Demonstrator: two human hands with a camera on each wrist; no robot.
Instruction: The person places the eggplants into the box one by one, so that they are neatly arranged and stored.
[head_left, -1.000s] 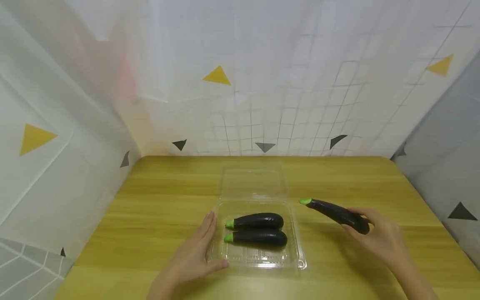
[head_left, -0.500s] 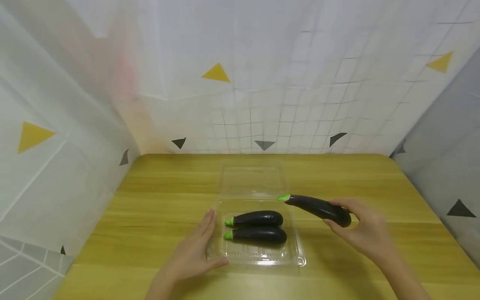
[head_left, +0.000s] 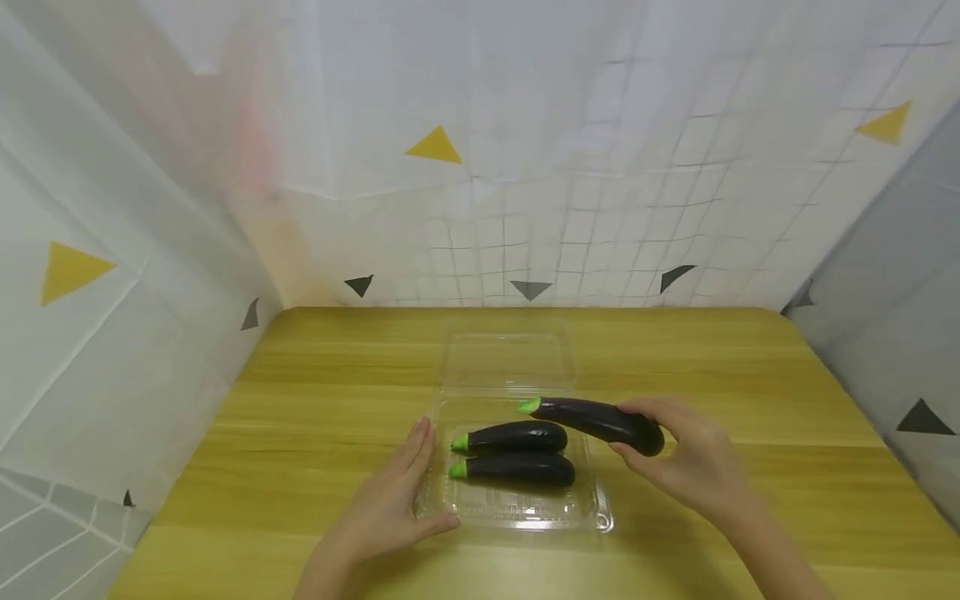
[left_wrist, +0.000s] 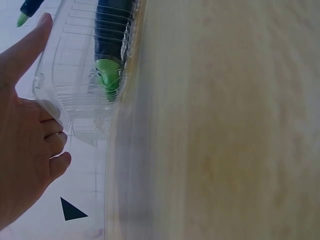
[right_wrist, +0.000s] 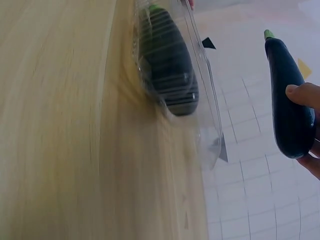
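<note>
My right hand grips the thick end of a dark purple eggplant, thumb on one side and fingers on the other. This eggplant is held in the air over the right part of a clear plastic clamshell box, its green stem end pointing left. Two more eggplants lie side by side in the box, a far one and a near one, both stems to the left. My left hand rests at the box's left side, thumb spread along the front corner and fingers along the rim.
The box's transparent lid is folded back on the wooden table. White sheeting with yellow and dark triangles hangs behind the table and at both sides.
My right hand has carried its eggplant leftward, from right of the box to over its right part. The left hand and the two eggplants in the box stay put.
</note>
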